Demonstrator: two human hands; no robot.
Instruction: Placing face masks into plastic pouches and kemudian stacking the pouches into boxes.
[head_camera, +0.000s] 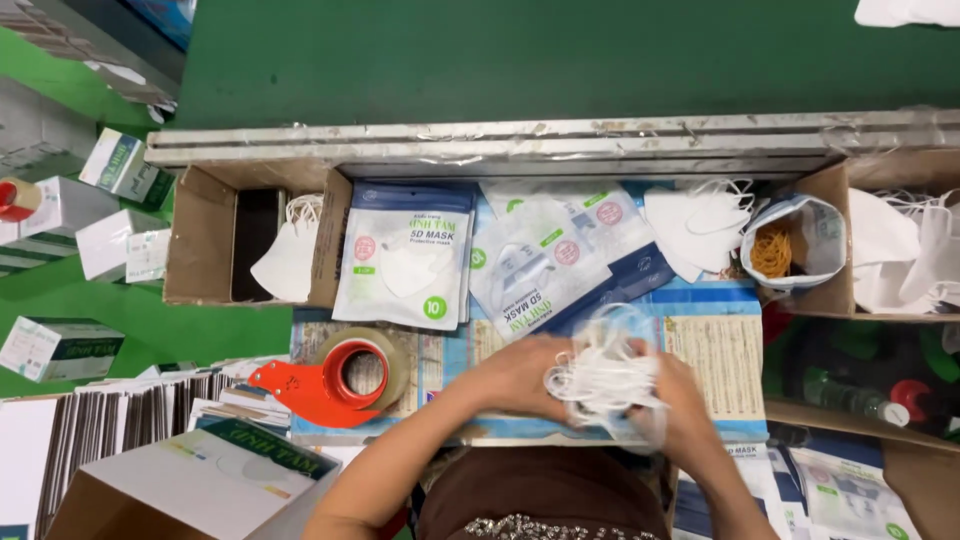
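Note:
My left hand (515, 378) and my right hand (685, 405) together grip a stack of white face masks (605, 380) inside a clear plastic bag, held just above the blue-printed work surface (715, 300). Ear loops bunch up between my fingers. Beyond my hands lie flat printed mask pouches (405, 260), overlapping one another. Loose white masks (695, 225) sit farther right.
A red tape dispenser with a roll of clear tape (345, 378) lies left of my hands. An open cardboard box (205, 235) holds a mask at left. A bag of rubber bands (775, 250) stands at right, another box of masks (900, 250) beyond. Flat cartons (110, 425) stack at lower left.

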